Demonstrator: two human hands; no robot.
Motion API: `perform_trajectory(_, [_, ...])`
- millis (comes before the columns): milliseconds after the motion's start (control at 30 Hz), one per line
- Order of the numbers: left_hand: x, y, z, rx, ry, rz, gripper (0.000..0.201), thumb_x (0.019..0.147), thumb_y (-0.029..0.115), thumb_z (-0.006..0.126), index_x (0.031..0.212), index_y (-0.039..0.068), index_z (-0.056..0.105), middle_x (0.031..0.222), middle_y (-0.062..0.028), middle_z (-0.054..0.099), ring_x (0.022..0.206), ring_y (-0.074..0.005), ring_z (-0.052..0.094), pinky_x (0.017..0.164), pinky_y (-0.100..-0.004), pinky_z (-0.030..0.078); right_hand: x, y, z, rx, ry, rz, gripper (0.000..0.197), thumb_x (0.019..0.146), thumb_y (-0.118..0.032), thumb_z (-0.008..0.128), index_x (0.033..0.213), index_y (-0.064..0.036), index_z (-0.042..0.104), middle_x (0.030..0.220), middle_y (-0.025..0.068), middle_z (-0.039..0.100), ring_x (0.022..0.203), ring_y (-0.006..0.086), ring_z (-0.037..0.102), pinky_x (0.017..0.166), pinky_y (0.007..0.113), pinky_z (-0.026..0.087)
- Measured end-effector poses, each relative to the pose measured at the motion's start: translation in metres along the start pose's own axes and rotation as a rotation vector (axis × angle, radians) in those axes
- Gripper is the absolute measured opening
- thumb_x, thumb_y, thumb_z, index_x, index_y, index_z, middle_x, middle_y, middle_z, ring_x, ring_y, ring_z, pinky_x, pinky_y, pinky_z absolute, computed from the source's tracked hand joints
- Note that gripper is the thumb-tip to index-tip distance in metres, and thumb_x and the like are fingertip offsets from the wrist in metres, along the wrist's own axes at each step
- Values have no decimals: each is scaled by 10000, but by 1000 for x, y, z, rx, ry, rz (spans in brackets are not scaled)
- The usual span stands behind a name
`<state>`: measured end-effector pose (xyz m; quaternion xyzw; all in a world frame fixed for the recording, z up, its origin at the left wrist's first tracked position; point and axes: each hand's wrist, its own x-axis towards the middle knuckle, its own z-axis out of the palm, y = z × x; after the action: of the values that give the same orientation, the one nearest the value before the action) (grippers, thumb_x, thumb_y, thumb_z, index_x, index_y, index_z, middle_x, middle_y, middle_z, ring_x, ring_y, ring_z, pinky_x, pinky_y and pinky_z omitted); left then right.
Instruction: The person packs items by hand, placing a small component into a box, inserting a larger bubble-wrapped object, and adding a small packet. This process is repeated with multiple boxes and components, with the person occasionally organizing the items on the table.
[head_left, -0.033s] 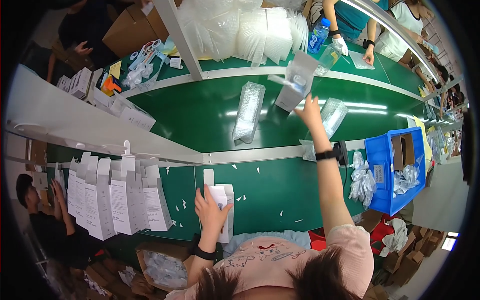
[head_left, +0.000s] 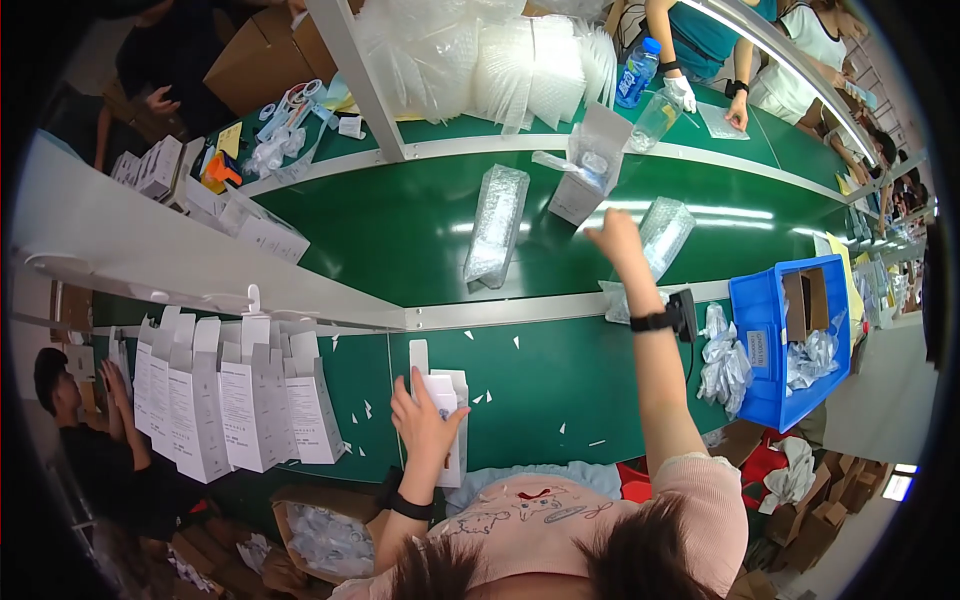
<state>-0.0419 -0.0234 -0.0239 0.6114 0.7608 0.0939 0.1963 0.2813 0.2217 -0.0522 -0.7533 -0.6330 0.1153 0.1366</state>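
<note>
My left hand (head_left: 425, 420) grips a tall white box (head_left: 450, 445) standing at the bench's near edge, fingers wrapped over its side, with a flap raised. Out over the far green surface, my right hand (head_left: 616, 238) is empty, thumb and fingers loosely bent and apart. Just beyond it stands another open white box (head_left: 575, 200), its lid flap up and a clear plastic-wrapped item showing inside. Bubble-wrapped packages lie on both sides: one to the left (head_left: 496, 225), one beside my right hand (head_left: 667, 235).
Several open white boxes (head_left: 240, 410) stand in rows at the left. A blue bin (head_left: 780, 400) with plastic-wrapped pieces sits at the right, plastic packets (head_left: 725, 365) beside it. A metal rail (head_left: 520, 312) divides the surfaces. A co-worker's gloved hand (head_left: 682, 95) is across the bench.
My right hand has let go of the far white box and drawn back toward me, its fingers curling. That box has come to rest upright. My left hand has stayed on its box.
</note>
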Motion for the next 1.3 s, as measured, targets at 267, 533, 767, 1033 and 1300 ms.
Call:
perform_trajectory(267, [0, 21, 14, 52, -56, -8, 900, 593, 276, 753, 1313, 49, 262, 1253, -279, 240, 1062, -424, 338, 860, -492, 337, -9, -151, 46, 168, -256, -127, 790, 721, -444, 625, 1324, -62, 287, 987, 288, 534, 868, 391, 576, 734, 427, 479])
perform_trajectory(533, [1, 25, 3, -35, -28, -5, 850, 592, 220, 748, 1292, 62, 294, 1240, -255, 298, 1060, -410, 372, 867, -465, 351, 13, -146, 96, 321, -301, 39, 984, 658, -250, 674, 1398, -126, 37, 1212, 292, 382, 957, 378, 546, 805, 378, 462])
perform_trajectory(767, [16, 42, -14, -395, 152, 285, 787, 567, 135, 771, 1206, 64, 318, 1263, -244, 318, 1117, -412, 381, 930, -446, 342, -73, -98, -40, 1758, -250, -142, 906, 627, 25, 589, 1380, -118, 105, 1279, 107, 351, 1138, 247, 409, 927, 363, 382])
perform_trajectory(1033, [29, 78, 18, -770, 265, 507, 774, 558, 59, 791, 1078, 82, 219, 1269, -261, 293, 1134, -378, 394, 926, -439, 355, -156, -110, -81, 1833, 227, 30, 735, 638, 39, 645, 1268, -57, 277, 1195, 111, 411, 1074, 248, 463, 912, 387, 397])
perform_trajectory(1300, [43, 87, 44, -868, 510, 572, 792, 556, 26, 791, 1052, 97, 178, 1246, -260, 278, 1105, -385, 406, 879, -441, 396, -180, -123, -60, 772, 571, -368, 658, 617, -78, 763, 1160, -36, 394, 1071, 145, 515, 973, 305, 525, 850, 353, 415])
